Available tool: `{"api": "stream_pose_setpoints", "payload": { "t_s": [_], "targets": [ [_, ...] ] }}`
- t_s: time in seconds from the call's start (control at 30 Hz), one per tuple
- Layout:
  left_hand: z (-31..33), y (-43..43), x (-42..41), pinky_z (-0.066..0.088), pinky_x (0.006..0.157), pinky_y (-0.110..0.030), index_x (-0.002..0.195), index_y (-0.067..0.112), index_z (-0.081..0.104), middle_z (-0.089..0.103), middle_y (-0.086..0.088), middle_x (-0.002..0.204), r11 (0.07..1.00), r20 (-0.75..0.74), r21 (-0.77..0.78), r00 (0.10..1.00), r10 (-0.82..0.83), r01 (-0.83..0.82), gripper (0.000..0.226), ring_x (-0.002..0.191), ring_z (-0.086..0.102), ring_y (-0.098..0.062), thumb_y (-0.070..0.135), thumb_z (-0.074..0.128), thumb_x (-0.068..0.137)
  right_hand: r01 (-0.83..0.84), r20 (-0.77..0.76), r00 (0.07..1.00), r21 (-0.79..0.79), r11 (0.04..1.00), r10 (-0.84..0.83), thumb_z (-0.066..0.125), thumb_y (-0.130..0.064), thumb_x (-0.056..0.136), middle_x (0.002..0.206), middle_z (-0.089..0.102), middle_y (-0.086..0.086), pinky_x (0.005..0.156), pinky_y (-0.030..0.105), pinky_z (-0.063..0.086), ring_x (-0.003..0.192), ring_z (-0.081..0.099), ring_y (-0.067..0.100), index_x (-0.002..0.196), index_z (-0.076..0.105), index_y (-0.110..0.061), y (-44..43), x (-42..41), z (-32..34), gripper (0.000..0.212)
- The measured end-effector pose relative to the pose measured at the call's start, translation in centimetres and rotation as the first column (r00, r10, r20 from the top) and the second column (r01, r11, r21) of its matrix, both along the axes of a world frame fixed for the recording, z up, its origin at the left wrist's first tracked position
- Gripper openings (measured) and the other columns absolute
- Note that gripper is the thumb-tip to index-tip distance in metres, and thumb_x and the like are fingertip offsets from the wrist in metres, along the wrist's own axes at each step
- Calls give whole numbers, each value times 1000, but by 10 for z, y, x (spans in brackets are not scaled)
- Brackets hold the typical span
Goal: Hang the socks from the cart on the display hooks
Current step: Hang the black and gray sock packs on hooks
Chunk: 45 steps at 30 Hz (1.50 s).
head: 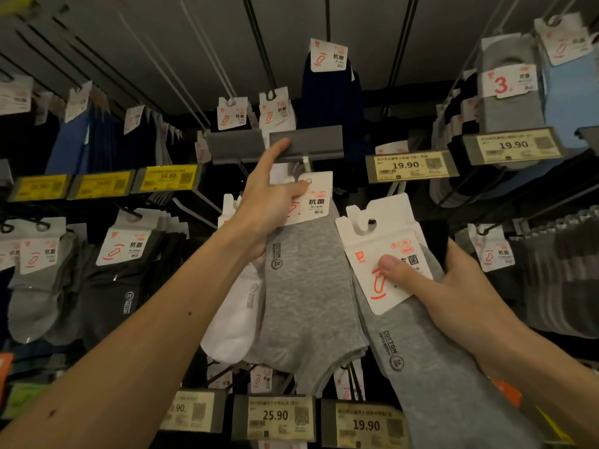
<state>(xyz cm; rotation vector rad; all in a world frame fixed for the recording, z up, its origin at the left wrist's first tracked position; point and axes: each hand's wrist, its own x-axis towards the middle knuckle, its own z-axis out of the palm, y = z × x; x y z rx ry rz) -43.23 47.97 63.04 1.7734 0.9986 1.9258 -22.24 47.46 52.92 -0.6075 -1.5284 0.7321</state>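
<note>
Right hand (460, 286) low-right, arm angled up from the corner. Thumb flat on the white card (379, 241) of a grey sock pack (431, 367), fingers wrapped behind: firm grip, pack tilted left. Left arm stretches up thru centre. Left hand (269, 205) pinches a 2nd grey pack (311, 286) at its top, thumb by the hang hole, index straight up, tip touching the grey tag holder (304, 142). 2nd pack sits just under the hook (304, 160); on it or not, can't tell. White socks (233, 319) just left of it.
</note>
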Motion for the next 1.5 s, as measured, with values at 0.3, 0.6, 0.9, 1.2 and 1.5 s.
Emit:
{"api": "stream_pose_setpoints", "payload": {
  "t_s": [0.3,0.6,0.9,1.2,1.5],
  "targets": [
    [-2,15,5,58,56,-28,137,52,44,60,3,121,991,82,100,994,76,-85,68,79,73,-18,-2,52,97,-29,-63,998,-18,999,28,77,-36,63,86,78,-7,52,15,54,76,75,9,136,48,-17,0,3,-2,81],
    [-22,21,-2,46,65,-9,153,46,6,42,15,146,932,-334,251,880,338,-263,90,81,59,4,11,65,95,-22,-73,997,-24,999,20,76,-32,68,79,77,-13,50,12,51,70,74,4,113,58,-18,-6,-1,-4,51],
    [-31,-1,2,50,58,-26,155,42,-14,60,3,83,877,-462,179,749,475,-445,104,67,62,-15,21,68,94,-35,-75,997,-59,998,31,78,-33,73,83,78,-9,51,17,54,73,75,8,115,56,-17,-13,-8,-10,50],
    [-59,-47,-2,60,64,-37,114,18,66,67,2,99,862,-370,343,789,490,-374,17,76,69,-13,22,58,100,-15,-69,998,-52,999,11,78,-33,73,85,78,-8,54,19,56,76,75,9,112,56,-16,-23,-14,-17,47],
    [-110,-68,19,56,60,-26,104,18,67,77,-1,89,969,-26,-230,994,-102,93,45,75,74,-13,59,59,87,-34,-84,996,8,999,35,82,-35,62,95,78,-8,66,25,61,85,75,10,117,57,-21,-34,-46,-28,61]
  ]
}}
